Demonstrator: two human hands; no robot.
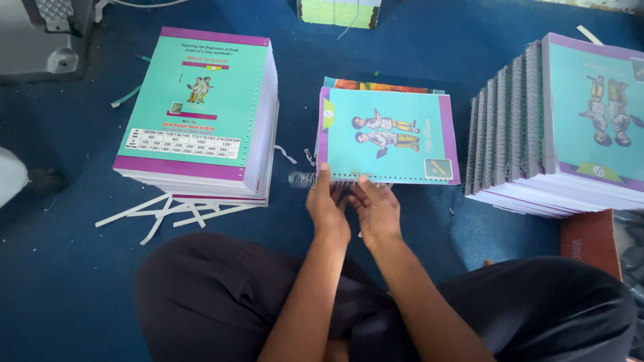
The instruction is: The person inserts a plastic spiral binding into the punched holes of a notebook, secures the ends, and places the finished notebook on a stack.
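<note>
A teal notebook (388, 136) with purple edging lies flat on blue floor, punched edge nearest the sitter

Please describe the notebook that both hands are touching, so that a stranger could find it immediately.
On the blue floor, between the tall left stack and the fanned right pile, lies one teal notebook. The left hand and right hand touch its near edge. Unlike its neighbours, it lies alone.

The person wears dark trousers (221, 295), and both forearms are bare, sleeveless down to the left hand (327, 209) and right hand (378, 213).
</note>
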